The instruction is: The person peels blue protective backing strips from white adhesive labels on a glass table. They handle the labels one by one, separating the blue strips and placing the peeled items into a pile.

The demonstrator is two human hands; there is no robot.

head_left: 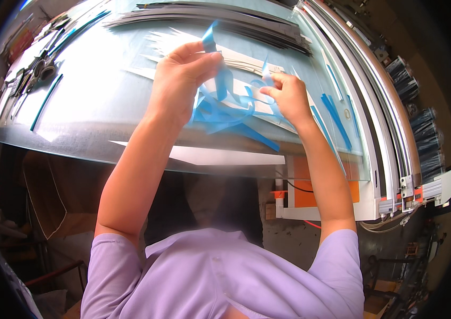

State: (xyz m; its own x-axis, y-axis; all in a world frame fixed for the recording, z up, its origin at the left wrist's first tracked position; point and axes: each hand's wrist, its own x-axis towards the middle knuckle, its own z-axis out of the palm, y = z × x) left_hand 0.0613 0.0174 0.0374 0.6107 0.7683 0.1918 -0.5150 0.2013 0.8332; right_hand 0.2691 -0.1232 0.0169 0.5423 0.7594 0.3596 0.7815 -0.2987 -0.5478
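My left hand pinches the upper end of a blue film strip and lifts it above the glass table. My right hand grips another part of the same curling blue strip, a little to the right and lower. Loose loops of the blue film hang and pile between both hands, over a white flat strip that lies on the glass.
Dark metal strips lie stacked at the far side. Blue strips rest on the glass at the right, beside white and silver rails. Tape rolls and small tools sit far left. A white panel shows under the near edge.
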